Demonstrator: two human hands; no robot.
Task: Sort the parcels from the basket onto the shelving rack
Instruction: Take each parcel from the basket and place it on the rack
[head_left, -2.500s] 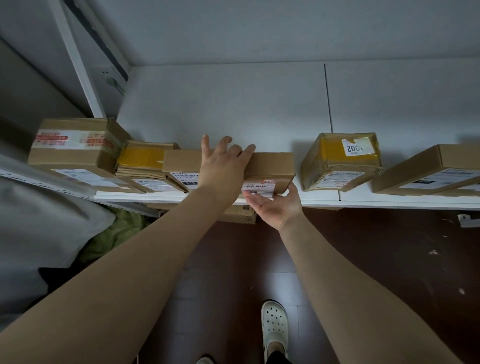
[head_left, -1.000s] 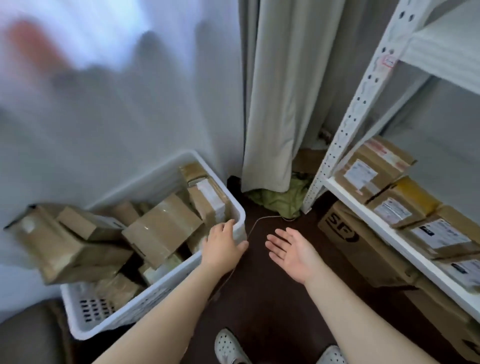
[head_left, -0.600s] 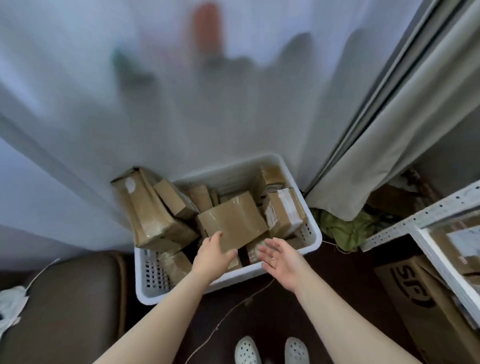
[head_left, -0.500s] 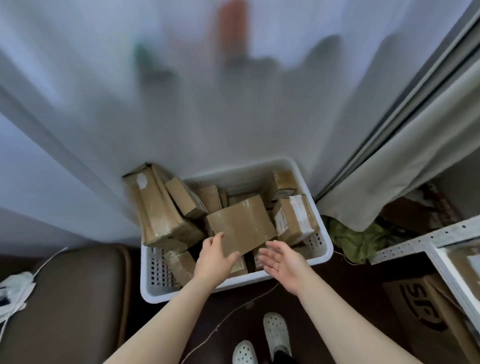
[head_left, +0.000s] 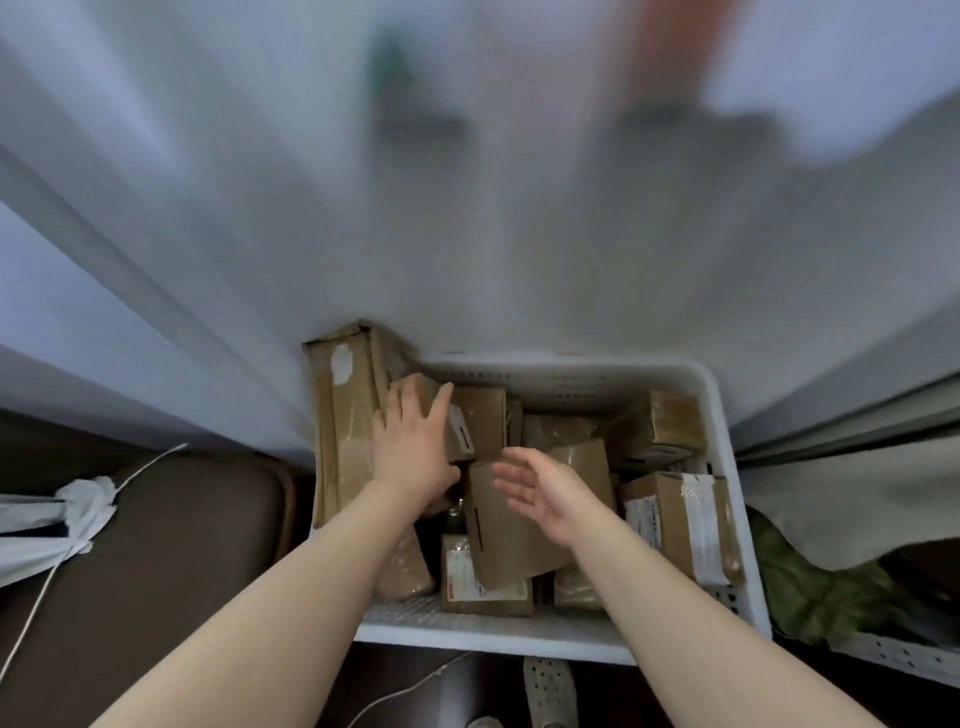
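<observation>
Nearest: pale clog (head_left: 550, 686) and thin cable (head_left: 410, 688) on dark floor, just before near rim of white slotted basket (head_left: 493, 631).

Progress, as a judgement: plenty left. Basket well stocked, ten-odd parcels in sight, none lifted yet. Of rack, only a perforated white strip (head_left: 904, 657) at lower R, prob. part of it; shelf contents out of view, so no telling amt already sorted. Ahead: pick, carry, shelve, repeat many times.

Contents, front to back:
- Against near wall: flat parcel (head_left: 483, 587) w/ red-and-white label, partly under a bigger plain carton (head_left: 498, 540) tilted up on it.
- To R, close to R wall: taped box (head_left: 685, 525) w/ white tape and label.
- Above plain carton: right hand (head_left: 550, 493), fingers spread and loosely straight, palm turned inward, nothing held, apparently no contact.
- Further in: left hand (head_left: 415, 452) laid on small box (head_left: 460, 426) at L side of pile. Fingers nearly straight over its upper face, not wrapped round it, so resting, not gripping. Looks like next pick, w/ right hand placed to take other side; a guess only.
- Just L: long carton (head_left: 343, 415) on end at basket's L edge. Can't tell if inside rim or outside.
- Behind: more brown boxes, incl. corner box (head_left: 670, 421) at far R, then far wall.

Beyond all: pale curtain (head_left: 467, 208), blurred. Off to sides: brown seat (head_left: 156, 545) L, green cloth (head_left: 810, 582) R.
</observation>
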